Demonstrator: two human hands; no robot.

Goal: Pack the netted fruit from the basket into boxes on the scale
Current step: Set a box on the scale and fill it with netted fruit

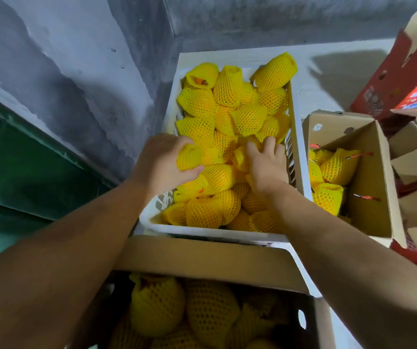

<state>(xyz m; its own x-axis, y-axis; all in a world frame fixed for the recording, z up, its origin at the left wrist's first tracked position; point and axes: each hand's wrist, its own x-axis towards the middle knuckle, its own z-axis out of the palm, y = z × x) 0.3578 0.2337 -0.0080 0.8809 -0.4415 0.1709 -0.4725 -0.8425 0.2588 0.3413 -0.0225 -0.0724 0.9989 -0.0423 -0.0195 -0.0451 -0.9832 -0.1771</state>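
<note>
A white plastic basket [297, 137] ahead of me is heaped with fruit in yellow foam nets [227, 91]. My left hand [163, 162] grips one netted fruit [188, 157] near the basket's left side, fingers and thumb curled round it. My right hand [268, 165] reaches into the pile on the right, its fingers spread and dug in among the nets; whether it holds one I cannot tell. A cardboard box [210, 260] just below me holds several netted fruit [157, 306]. No scale shows.
A second open cardboard box [371, 172] to the right of the basket holds a few netted fruit and red twine handles. Red printed cartons [399, 79] are stacked at the far right. A grey wall and a green sheet [13, 152] close off the left.
</note>
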